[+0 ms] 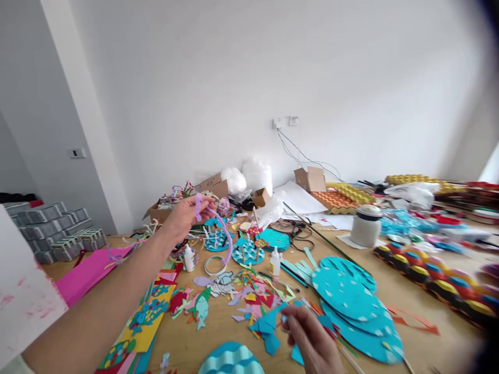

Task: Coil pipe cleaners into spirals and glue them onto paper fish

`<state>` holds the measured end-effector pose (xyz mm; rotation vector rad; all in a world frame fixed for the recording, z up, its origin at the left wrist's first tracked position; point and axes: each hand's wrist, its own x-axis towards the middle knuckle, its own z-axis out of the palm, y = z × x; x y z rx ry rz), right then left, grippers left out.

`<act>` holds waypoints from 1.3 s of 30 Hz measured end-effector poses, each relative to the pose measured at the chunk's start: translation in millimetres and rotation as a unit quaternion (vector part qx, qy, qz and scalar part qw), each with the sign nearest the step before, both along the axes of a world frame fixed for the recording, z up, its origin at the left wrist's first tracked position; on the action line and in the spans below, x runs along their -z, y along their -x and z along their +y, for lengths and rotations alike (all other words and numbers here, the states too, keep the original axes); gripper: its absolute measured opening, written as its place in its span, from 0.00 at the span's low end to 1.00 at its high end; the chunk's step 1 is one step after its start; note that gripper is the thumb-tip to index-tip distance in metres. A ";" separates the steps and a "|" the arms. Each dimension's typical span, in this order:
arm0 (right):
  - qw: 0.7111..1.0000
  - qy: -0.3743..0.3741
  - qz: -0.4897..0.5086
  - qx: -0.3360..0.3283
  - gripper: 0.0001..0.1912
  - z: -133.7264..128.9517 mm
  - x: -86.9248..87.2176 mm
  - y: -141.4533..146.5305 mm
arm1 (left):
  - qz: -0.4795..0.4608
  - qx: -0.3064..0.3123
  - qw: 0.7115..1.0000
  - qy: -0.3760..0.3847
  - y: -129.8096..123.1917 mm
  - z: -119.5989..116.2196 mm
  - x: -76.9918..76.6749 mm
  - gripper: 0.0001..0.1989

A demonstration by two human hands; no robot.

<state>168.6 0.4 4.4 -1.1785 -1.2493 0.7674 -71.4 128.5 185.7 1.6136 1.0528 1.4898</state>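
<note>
Purple strip [228,241] hangs raised, pinched in my left hand [187,212]. My right hand [315,340] curls by blue scraps [266,326], grip unclear; gentle control seems needed.

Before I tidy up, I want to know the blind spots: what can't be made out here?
- Head view: whether the right hand pinches anything; fingers hide it.
- Head view: lower part of the round turquoise piece with pale wavy strips; bottom edge cuts it.
- Head view: rest of the white sheet with red marks; left edge cuts it.
- Head view: label print on the small white plastic bottles; too small.
</note>
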 end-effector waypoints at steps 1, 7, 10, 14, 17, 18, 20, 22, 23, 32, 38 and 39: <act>0.999 0.004 0.037 -0.004 0.19 -1.4 -11.2 -5.2 | 0.006 0.033 0.999 0.018 -20.5 -13.2 6.0 0.10; 0.957 0.062 0.198 -0.205 0.20 -28.2 -64.7 -14.2 | 0.021 0.136 0.984 0.110 -102.5 -86.8 55.3 0.03; 0.938 0.094 0.187 -0.275 0.20 -38.2 -56.3 -13.4 | -0.009 0.156 0.974 0.162 -110.7 -109.4 79.6 0.05; 0.987 0.013 0.038 -0.158 0.15 -45.0 -24.9 -13.4 | -0.084 0.148 0.961 0.219 -104.4 -123.2 104.2 0.09; 0.982 -0.109 -0.114 -0.106 0.20 -52.7 -7.2 -4.6 | -0.152 0.113 0.950 0.246 -99.6 -125.7 117.2 0.11; 0.971 -0.146 -0.151 -0.117 0.20 -55.8 -4.0 -0.2 | -0.174 0.101 0.946 0.254 -98.7 -125.8 121.1 0.12; 0.949 -0.199 -0.193 -0.151 0.15 -61.0 -1.6 8.3 | -0.209 0.079 0.937 0.268 -97.5 -126.1 129.0 0.13; 0.947 -0.216 -0.159 -0.176 0.12 -62.5 -3.6 13.7 | -0.234 0.066 0.929 0.280 -96.3 -127.3 136.7 0.13; 0.955 -0.207 -0.108 -0.180 0.11 -61.2 -5.6 14.8 | -0.242 0.063 0.925 0.285 -95.3 -128.4 140.1 0.13; 0.940 0.079 0.276 -0.183 0.15 -27.1 -14.6 24.2 | -0.207 0.069 0.936 0.276 -80.4 -146.8 154.4 0.14; 0.924 0.090 0.294 -0.227 0.19 -22.4 -21.1 39.7 | -0.079 0.028 0.966 0.245 -72.3 -151.3 162.8 0.21; 0.925 0.086 0.290 -0.232 0.17 -21.0 -23.1 40.3 | -0.057 0.027 0.966 0.250 -70.9 -152.0 163.5 0.22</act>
